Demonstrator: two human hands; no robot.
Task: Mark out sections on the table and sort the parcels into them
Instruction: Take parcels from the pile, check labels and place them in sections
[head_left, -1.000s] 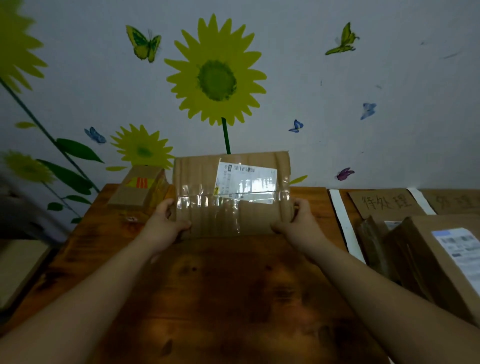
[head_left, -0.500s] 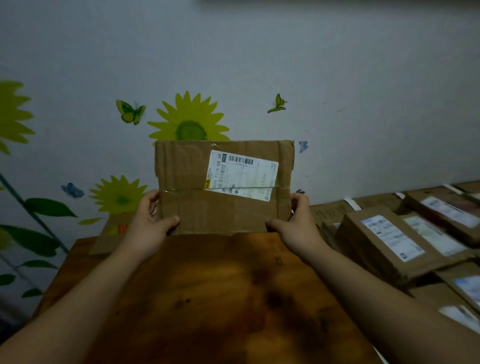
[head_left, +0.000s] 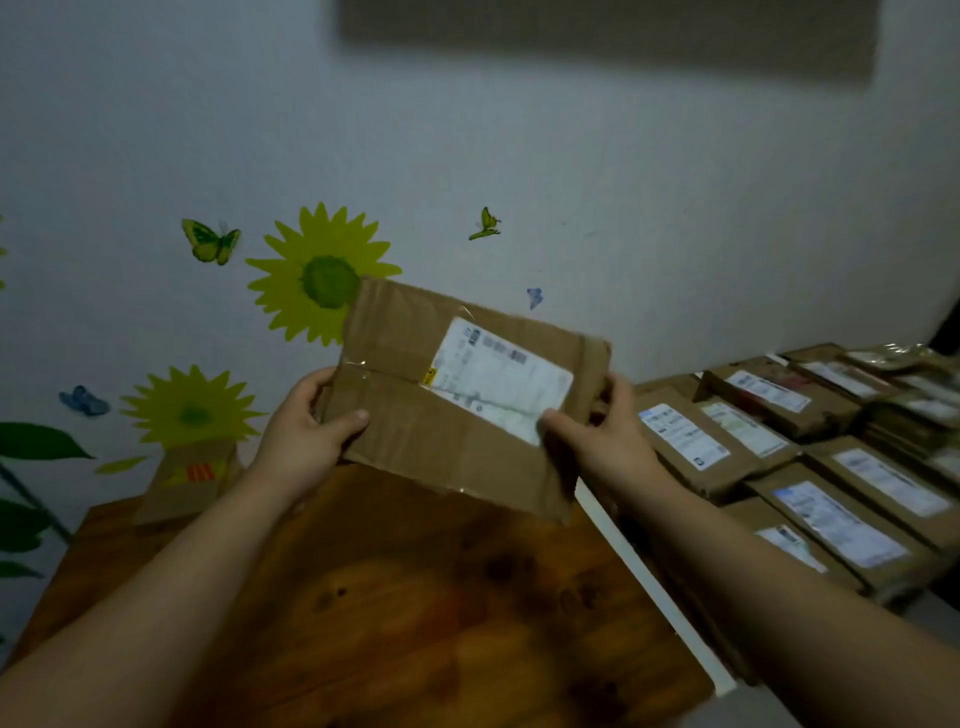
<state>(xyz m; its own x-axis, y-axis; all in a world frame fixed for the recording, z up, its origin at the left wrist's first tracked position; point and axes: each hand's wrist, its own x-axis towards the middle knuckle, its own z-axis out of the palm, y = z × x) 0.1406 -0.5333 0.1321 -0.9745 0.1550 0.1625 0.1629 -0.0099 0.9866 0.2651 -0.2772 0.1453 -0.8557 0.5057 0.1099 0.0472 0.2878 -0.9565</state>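
A flat brown cardboard parcel with a white shipping label and clear tape is held in the air above the far part of the wooden table. My left hand grips its left edge, thumb on the front. My right hand grips its right edge, thumb across the label's lower corner. The parcel is tilted, its right side lower. A white strip runs along the table's right side.
Several labelled brown parcels lie packed side by side to the right of the white strip. A small box with an orange mark stands at the table's far left corner. Behind everything is a wall with sunflower and butterfly decals.
The parcel has gone from standing on the table to being lifted and carried rightward, now tilted clockwise. Both hands kept their hold. My view has swung up and right, showing more parcels.
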